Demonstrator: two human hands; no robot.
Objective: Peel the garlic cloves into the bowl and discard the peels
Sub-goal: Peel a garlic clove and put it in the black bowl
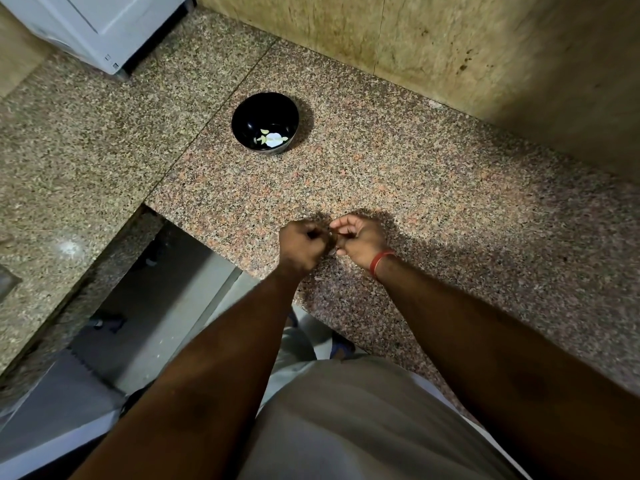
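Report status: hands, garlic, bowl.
Both hands together, fingers working something small, hidden. Black bowl beyond holds pale garlic pieces. Path to bowl unobstructed.

The light is dim and warm. The far right corner is dark. Both hands throw a soft shadow on the stone counter point(398, 161), off to the right. A white shiny spot glows on the counter at the left. The black bowl point(242, 109) shines a little inside. The picture bends at the edges, so straight lines curve. The hands look a bit blurry.
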